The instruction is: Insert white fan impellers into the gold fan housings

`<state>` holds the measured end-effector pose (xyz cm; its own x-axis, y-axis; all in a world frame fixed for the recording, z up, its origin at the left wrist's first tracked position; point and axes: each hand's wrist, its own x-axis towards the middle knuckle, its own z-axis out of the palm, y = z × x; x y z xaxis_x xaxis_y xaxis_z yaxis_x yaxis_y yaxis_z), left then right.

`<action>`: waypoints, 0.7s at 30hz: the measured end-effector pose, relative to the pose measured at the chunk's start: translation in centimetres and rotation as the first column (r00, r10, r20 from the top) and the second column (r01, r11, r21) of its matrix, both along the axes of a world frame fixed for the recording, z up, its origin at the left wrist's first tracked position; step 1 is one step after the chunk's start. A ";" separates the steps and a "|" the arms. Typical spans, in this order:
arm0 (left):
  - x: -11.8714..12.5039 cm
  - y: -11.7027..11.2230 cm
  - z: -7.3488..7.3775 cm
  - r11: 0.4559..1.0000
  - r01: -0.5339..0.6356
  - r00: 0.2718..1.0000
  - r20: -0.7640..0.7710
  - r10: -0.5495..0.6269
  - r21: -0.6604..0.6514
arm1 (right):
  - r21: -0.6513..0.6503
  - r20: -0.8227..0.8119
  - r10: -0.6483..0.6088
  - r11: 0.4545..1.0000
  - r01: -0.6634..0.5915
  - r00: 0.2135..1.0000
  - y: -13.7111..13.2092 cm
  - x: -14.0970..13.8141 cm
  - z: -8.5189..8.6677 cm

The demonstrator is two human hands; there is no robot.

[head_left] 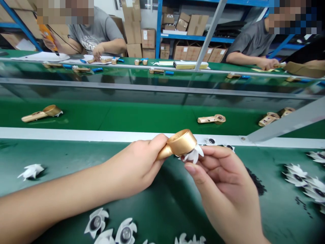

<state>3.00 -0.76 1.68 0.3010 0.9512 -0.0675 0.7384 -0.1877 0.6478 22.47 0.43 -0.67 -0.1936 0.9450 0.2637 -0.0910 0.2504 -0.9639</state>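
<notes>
1. Head view, looking forward and down over the green tabletop (63, 159) in front of me. At the left of the frame, a loose white star-shaped plastic part (30, 171) lies by itself, and more of these parts (96, 222) sit along the bottom edge, each with a dark round centre.
2. Left of centre, my left hand (132, 166) is closed, gripping the narrow neck of a gold plastic housing (180, 144) between thumb and fingers.
3. At the centre of the frame, I hold that housing up above the tabletop, just below the white rail (76, 134). Its round cup faces up and to the right, and a white petal-edged piece (193, 155) sits at its underside, touching my right fingers.
4. Right of centre, my right hand (220, 179) is partly closed, pinching the white piece and the cup's edge between thumb and fingers.
5. At the right edge, a cluster of white star-shaped parts (296, 175) lies on the tabletop.
6. Across the middle, a green conveyor belt (142, 115) carries gold housings (42, 113), spaced well apart.
7. Along the top, a co-worker at upper left (96, 34) holds an orange tool (48, 37), and another at upper right (251, 40) works with both hands. Between them stand blue shelves (159, 20) holding cardboard boxes (193, 23).
</notes>
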 end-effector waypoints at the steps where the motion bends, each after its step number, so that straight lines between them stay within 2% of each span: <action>1: 0.0 0.0 0.1 1.000 -0.006 1.000 0.011 0.006 -0.012 | 0.002 0.001 -0.001 1.000 0.001 1.000 0.0 0.0 0.0; 9: 0.2 -0.1 0.7 0.994 -0.015 0.998 0.053 0.021 -0.109 | 0.071 0.129 -0.084 0.995 0.076 0.988 -0.5 0.2 -0.5; 13: 0.3 -0.1 0.5 0.997 -0.009 1.000 0.027 0.011 -0.079 | 0.084 0.134 -0.093 0.993 0.082 0.987 -0.4 0.3 -0.5; 18: 0.3 0.0 0.6 0.996 -0.013 1.000 0.023 0.015 -0.085 | 0.028 0.098 -0.039 0.999 0.036 0.994 -0.4 0.5 -0.1; 21: 0.2 0.0 0.6 0.998 -0.009 1.000 0.014 0.010 -0.066 | 0.034 0.120 -0.058 0.998 0.054 0.991 -0.5 0.5 0.0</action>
<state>3.20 -0.80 2.29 0.2935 0.9477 -0.1256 0.7302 -0.1374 0.6693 22.97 -0.06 -0.66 -0.1731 0.9469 0.2708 0.0409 0.2816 -0.9587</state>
